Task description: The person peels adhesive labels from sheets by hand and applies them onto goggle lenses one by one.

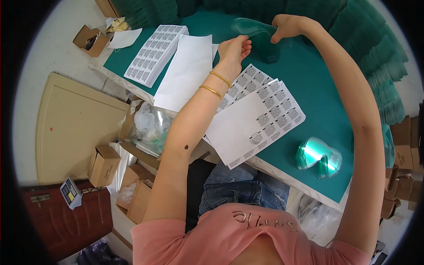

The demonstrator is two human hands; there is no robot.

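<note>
At the far side of the table, both hands are at some clear plastic eye-mask-shaped sheets (267, 48). My left hand (233, 49), with two gold bracelets on its wrist, pinches at their left edge with fingertips together. Thumb and fingers of my right hand (289, 27) close on the right end. How many sheets lie between the fingers, I cannot tell. Printed label sheets (282, 104) lie fanned below the hands, partly covered by a blank white sheet (236, 128). A neat stack of similar clear plastic pieces (319, 157) rests near the right front of the table.
The green tabletop (324, 110) carries a thick stack of printed sheets (157, 53) and white paper (185, 70) at left. More stacked plastic pieces (375, 57) line the back and right edges. Cardboard boxes (104, 165) and a box of plastic bags (150, 121) stand left of the table.
</note>
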